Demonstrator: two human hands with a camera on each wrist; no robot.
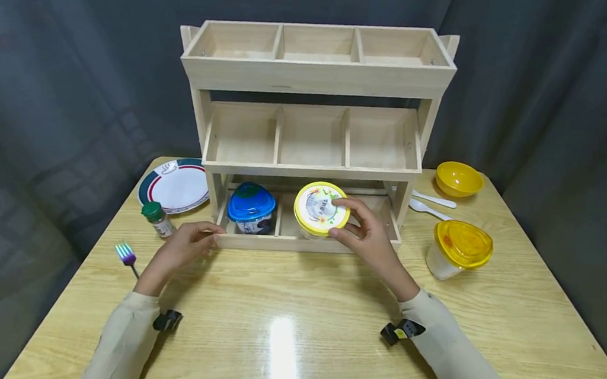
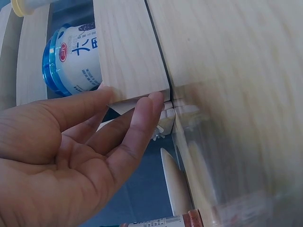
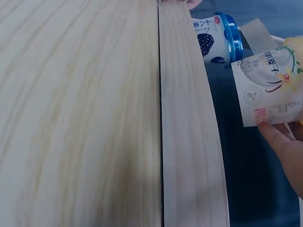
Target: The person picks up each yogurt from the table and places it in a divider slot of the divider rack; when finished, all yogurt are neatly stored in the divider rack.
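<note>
My right hand [image 1: 372,236] grips a round yogurt tub [image 1: 319,210] with a yellow-rimmed lid, tilted over the lowest tier of a wooden three-tier rack [image 1: 317,79]. In the right wrist view, the tub's white printed side [image 3: 265,90] hangs above the opening behind the front board [image 3: 189,118]. My left hand [image 1: 185,248] pinches the front left corner of that tier. The left wrist view has the thumb and fingertips at the end of the board [image 2: 130,52]. A blue-lidded yogurt tub [image 1: 251,206] sits in the lowest tier's left compartment.
Left of the rack are a rimmed plate [image 1: 180,189], a green-capped jar [image 1: 158,219] and a shiny fork [image 1: 126,254]. To the right stand a yellow bowl [image 1: 458,180], two white utensils including a spoon [image 1: 427,209], and a yellow-lidded tub [image 1: 459,249]. Dark curtains hang behind.
</note>
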